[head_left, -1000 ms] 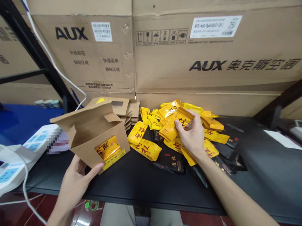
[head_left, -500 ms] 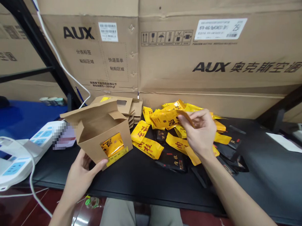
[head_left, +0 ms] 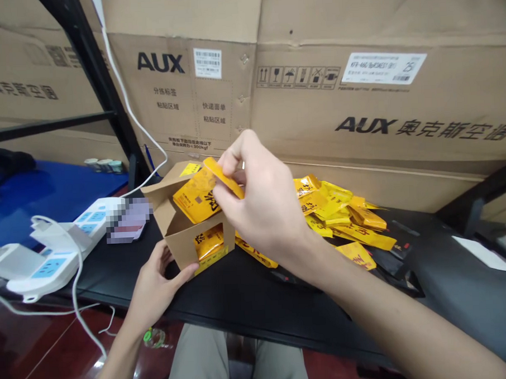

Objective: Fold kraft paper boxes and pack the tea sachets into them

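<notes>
Yellow packet: pinched above the open mouth of the box, tilted, its lower edge close to the front rim; whether a second one lay behind it [head_left: 197,198] could not be told.
Right hand: thumb and fingers closed on the packet's upper end [head_left: 263,183].
Change: this hand had come over from the pile, so the packet was now at the box instead of among the others.
Box: brown card, flaps up, tilted near the tabletop's near edge, left of middle [head_left: 181,252]; another packet showed through its window [head_left: 209,241].
Left hand: clamped on the box's lower left corner, thumb in front [head_left: 154,283]; hands apart.
Pile: yellow packets toward the far edge [head_left: 333,200], black ones beside them [head_left: 399,233].
Power strip: at the left end [head_left: 55,269] of the tabletop [head_left: 258,301].
</notes>
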Demonstrator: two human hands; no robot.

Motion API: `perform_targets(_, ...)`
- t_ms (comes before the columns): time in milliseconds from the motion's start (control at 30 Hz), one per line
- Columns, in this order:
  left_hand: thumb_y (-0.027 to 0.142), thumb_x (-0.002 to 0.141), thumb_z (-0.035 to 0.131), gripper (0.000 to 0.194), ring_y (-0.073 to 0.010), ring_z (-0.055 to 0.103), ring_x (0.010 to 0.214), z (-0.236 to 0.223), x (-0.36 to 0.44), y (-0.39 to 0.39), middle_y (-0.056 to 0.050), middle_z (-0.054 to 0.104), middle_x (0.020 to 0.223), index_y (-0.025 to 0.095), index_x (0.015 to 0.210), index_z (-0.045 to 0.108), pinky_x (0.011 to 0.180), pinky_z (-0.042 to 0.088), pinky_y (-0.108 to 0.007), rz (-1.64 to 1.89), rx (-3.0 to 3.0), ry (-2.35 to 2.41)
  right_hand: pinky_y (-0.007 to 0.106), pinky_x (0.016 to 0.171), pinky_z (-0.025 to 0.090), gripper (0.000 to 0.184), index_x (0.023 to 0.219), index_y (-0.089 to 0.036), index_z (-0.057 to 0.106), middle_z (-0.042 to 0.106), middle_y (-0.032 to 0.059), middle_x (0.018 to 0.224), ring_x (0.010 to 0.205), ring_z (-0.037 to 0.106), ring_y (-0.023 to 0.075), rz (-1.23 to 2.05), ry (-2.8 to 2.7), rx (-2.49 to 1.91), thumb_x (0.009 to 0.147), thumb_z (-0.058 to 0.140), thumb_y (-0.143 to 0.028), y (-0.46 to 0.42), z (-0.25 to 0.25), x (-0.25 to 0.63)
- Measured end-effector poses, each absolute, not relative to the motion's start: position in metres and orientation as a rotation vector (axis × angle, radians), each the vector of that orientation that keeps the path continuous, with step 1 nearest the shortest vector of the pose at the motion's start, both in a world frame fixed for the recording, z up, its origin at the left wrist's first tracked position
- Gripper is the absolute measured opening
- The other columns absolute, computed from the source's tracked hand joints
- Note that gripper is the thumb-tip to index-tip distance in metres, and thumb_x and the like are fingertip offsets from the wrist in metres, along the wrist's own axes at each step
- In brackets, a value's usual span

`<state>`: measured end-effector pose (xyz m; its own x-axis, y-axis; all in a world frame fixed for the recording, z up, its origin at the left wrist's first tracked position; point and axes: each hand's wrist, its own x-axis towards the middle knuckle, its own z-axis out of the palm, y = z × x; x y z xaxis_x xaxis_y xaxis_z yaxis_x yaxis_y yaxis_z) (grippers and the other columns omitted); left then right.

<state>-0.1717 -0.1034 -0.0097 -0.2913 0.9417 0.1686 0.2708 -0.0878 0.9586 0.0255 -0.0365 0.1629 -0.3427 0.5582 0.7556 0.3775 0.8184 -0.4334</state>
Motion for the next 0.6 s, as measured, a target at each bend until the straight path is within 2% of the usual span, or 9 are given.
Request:
perform_targets(133, 0.046, 0.074, 0.084, 0.067, -0.0297, 0.068, 0.124, -0.011, -0.174, -0.102, -0.010, 0.070, 0.135, 0.024, 0.131, 0.056, 0.110, 0.053, -0.046, 1.432, 1.358, 1.561, 0.032, 0.081, 0.053, 0.021, 0.087, -0.024, 0.035, 0.057, 0.0011, 0.094, 0.089, 0.059, 0.0140, 0.269, -2.039, -0.796, 0.082, 0.049, -0.008, -0.041, 0.165, 0.006)
perform_targets(267, 0.045, 0.074, 0.084, 0.065, -0.0293, 0.070, 0.121, -0.010, -0.174, -0.102, -0.010, 0.072, 0.130, 0.024, 0.129, 0.057, 0.109, 0.054, -0.046, 1.439, 1.358, 1.560, 0.030, 0.080, 0.050, 0.022, 0.085, -0.024, 0.031, 0.056, -0.0001, 0.091, 0.087, 0.058, 0.0130, 0.426, -2.004, -0.822, 0.083, 0.047, -0.008, -0.047, 0.167, -0.005)
perform_targets(500, 0.045, 0.076, 0.083, 0.067, -0.0297, 0.066, 0.128, -0.016, -0.175, -0.099, -0.010, 0.070, 0.136, 0.025, 0.134, 0.055, 0.111, 0.053, -0.047, 1.466, 1.363, 1.500, 0.028, 0.081, 0.048, 0.016, 0.089, -0.024, 0.034, 0.058, 0.0001, 0.095, 0.090, 0.060, 0.0132, 0.501, -2.000, -0.823, 0.090, 0.047, -0.015, -0.054, 0.169, -0.008)
perform_targets(600, 0.046, 0.075, 0.084, 0.067, -0.0293, 0.068, 0.125, -0.018, -0.176, -0.098, -0.011, 0.071, 0.134, 0.024, 0.132, 0.056, 0.111, 0.053, -0.047, 1.466, 1.341, 1.513, 0.030, 0.077, 0.047, 0.014, 0.099, -0.022, 0.040, 0.061, 0.0003, 0.091, 0.082, 0.061, 0.0152, 0.459, -2.136, -0.930, 0.091, 0.049, -0.017, -0.053, 0.173, -0.005)
